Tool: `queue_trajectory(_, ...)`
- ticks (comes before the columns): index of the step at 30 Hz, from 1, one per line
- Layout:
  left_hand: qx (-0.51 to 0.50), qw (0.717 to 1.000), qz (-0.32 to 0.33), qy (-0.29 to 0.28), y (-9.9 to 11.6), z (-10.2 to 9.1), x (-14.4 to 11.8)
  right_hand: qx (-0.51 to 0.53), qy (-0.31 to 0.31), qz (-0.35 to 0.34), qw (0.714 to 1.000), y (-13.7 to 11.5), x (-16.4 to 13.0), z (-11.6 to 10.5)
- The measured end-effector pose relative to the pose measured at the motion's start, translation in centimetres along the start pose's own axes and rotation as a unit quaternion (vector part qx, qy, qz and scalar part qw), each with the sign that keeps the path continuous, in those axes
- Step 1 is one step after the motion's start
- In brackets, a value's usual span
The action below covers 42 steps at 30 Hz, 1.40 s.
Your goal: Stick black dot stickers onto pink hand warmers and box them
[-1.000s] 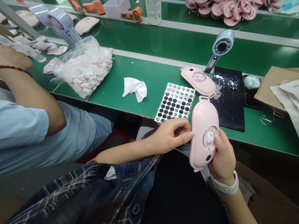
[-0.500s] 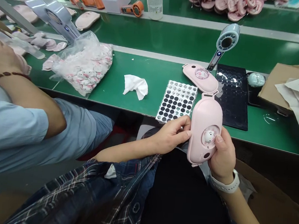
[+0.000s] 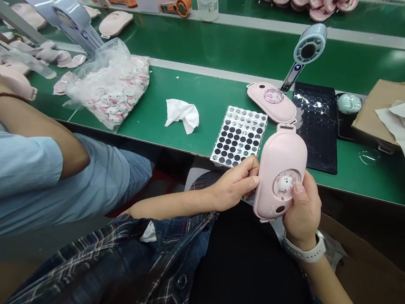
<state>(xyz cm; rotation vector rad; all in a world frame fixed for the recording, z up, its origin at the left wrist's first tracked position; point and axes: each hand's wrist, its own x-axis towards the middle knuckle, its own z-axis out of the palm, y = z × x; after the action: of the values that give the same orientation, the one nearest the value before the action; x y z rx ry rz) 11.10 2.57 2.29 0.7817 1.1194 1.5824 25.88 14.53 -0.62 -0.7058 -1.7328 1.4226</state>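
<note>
Nearest to me, over my lap and just short of the table edge, I have the pink case (image 3: 280, 171) upright between both hands. My right hand (image 3: 302, 212) wraps its lower right side, fingers curled behind it and the thumb pressed beside the small white cat figure (image 3: 284, 184) seated in the round recess on its face. My left hand (image 3: 233, 183) pinches the case's left edge, fingers bent close together, thumb on top. Just past the left hand, a sheet of dark round stickers (image 3: 239, 137) lies on the green table (image 3: 207, 100), overhanging its front edge a little. Right of it is a black tray (image 3: 315, 129), with a second pink case (image 3: 271, 101) lying flat between them, farther back. A crumpled white wipe (image 3: 182, 113) sits to the left, then a clear bag of cat figures (image 3: 111, 90). A co-worker's arm (image 3: 33, 128) in a light blue sleeve reaches in at far left. Behind the tray stands a ring-headed handheld device (image 3: 305, 54).
</note>
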Motion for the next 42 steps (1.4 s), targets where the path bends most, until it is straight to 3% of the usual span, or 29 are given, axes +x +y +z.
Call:
queue_trajectory(6, -0.026, 1.000, -0.002, 0.015, -0.7, 0.0, 0.1, -0.061, 0.009, -0.045, 0.997, -0.4, -0.1, 0.0)
queue_trajectory(12, -0.034, 0.999, 0.010, 0.003, -1.0, -0.1, 0.0, -0.035, 0.004, -0.020, 0.999, -0.1, -0.1, 0.0)
queue_trajectory(21, -0.044, 0.999, -0.006, -0.030, -0.7, 0.2, -0.1, 0.090, -0.030, 0.137, 0.986, 0.3, 0.0, 0.1)
queue_trajectory(30, 0.040, 0.999, 0.002, -0.002, 0.4, 0.8, -0.5, 0.088, -0.020, 0.119, 0.989, -0.3, 0.0, 0.0)
queue_trajectory(42, 0.015, 1.000, 0.012, -0.015, -0.4, 0.6, -0.5, 0.045, -0.009, 0.062, 0.997, 0.2, -0.2, -0.1)
